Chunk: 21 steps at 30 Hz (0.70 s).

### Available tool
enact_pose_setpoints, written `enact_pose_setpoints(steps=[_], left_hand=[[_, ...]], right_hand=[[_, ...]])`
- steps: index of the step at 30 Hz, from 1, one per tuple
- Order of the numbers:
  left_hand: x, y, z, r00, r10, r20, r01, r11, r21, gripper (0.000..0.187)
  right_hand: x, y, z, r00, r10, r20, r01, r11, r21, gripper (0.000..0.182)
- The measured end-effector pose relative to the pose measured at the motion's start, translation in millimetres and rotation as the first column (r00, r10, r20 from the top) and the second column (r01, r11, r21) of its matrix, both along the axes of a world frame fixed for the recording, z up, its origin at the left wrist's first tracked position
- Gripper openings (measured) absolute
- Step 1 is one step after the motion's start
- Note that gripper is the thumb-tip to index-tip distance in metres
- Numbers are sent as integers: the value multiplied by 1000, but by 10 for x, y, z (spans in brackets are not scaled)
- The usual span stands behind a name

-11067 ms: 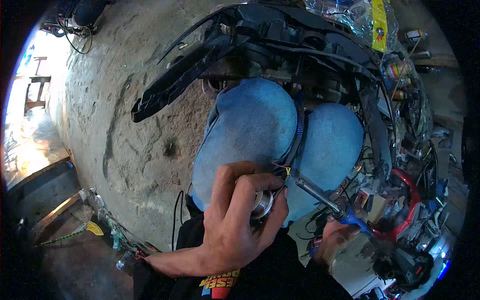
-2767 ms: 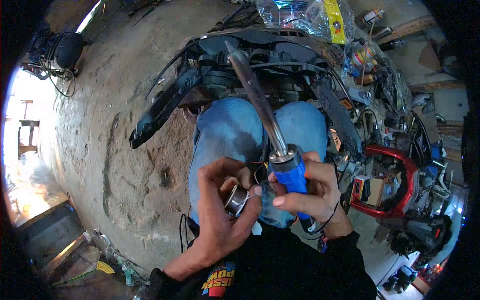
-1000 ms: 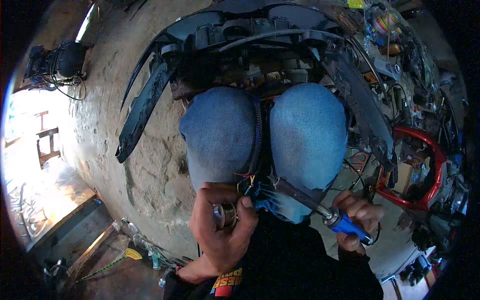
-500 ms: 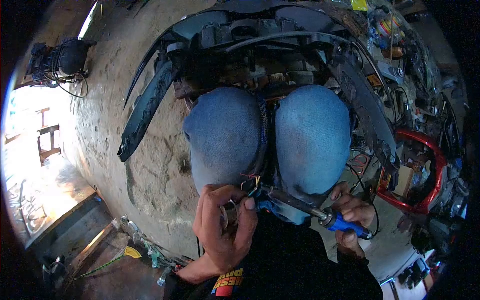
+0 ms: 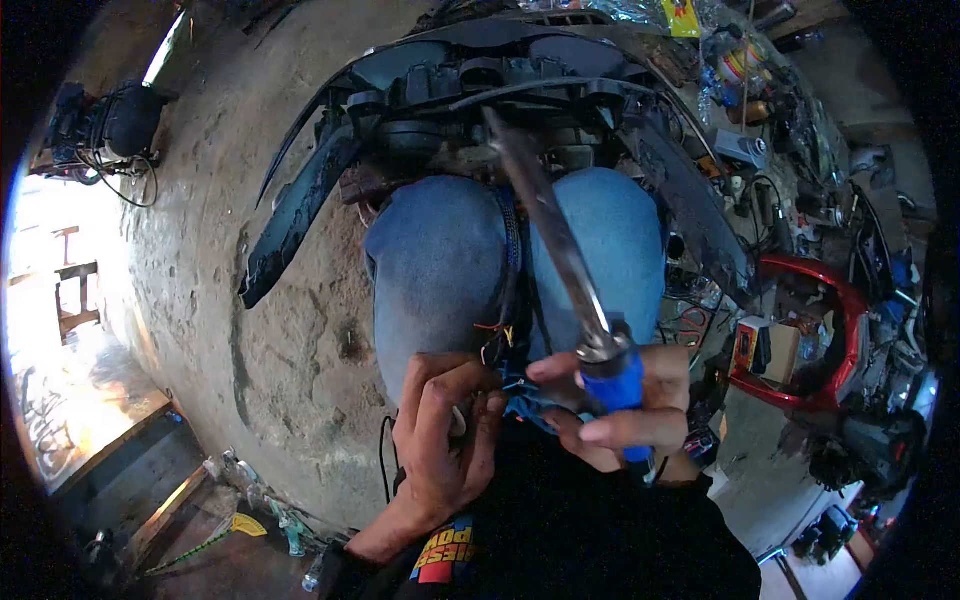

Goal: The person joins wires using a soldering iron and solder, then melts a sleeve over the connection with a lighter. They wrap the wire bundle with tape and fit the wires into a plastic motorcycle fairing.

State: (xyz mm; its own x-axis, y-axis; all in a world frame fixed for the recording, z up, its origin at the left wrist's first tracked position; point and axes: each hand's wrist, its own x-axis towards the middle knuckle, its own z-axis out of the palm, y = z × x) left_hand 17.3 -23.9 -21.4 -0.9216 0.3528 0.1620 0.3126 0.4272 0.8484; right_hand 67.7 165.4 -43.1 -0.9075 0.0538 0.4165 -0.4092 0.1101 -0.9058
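My right hand (image 5: 650, 400) is closed around the blue handle of a soldering iron (image 5: 562, 255). Its long metal barrel points up and away, over the gap between my knees, and looks slightly blurred. Close by on the left, my left hand (image 5: 440, 430) pinches thin coloured wires (image 5: 495, 345), whose stripped-looking ends stick up past my fingertips. Something pale is partly tucked inside its curled fingers; I cannot make out what. Blue cloth (image 5: 540, 408) shows between the two hands. The iron's tip is apart from the wires.
A large dark plastic fairing (image 5: 480, 40) curves in front of my knees. To the right lie a red frame-like panel (image 5: 860, 330), a small box (image 5: 765, 350) and cluttered parts. A compressor-like machine (image 5: 130, 120) stands at the far left on the concrete floor (image 5: 300, 400).
The soldering iron has swung from pointing left at the wires to pointing upward, away from them. My right hand has moved left, nearer my left hand, which keeps its pinch.
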Motion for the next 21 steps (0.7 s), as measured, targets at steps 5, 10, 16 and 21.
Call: enact_pose_setpoints(steps=[5, 10, 16, 21], left_hand=[[4, -65, -54, 999, -23, 39, 21, 999, 31, 29], [-25, -67, -54, 998, -41, 52, 37, 997, 62, 29], [-32, -76, -66, 998, -45, 46, 42, 997, 62, 29], [-34, -39, -57, 1000, 8, 9, -8, 999, 50, 26]], right_hand=[[-145, -13, -3, 999, 29, -35, -23, 984, 179, 46], [-196, -96, 39, 999, -31, -25, 34, 991, 131, 50], [-176, -32, 46, 999, 46, 3, -46, 981, 188, 44], [-192, 45, 187, 996, -22, -90, 53, 933, 357, 42]])
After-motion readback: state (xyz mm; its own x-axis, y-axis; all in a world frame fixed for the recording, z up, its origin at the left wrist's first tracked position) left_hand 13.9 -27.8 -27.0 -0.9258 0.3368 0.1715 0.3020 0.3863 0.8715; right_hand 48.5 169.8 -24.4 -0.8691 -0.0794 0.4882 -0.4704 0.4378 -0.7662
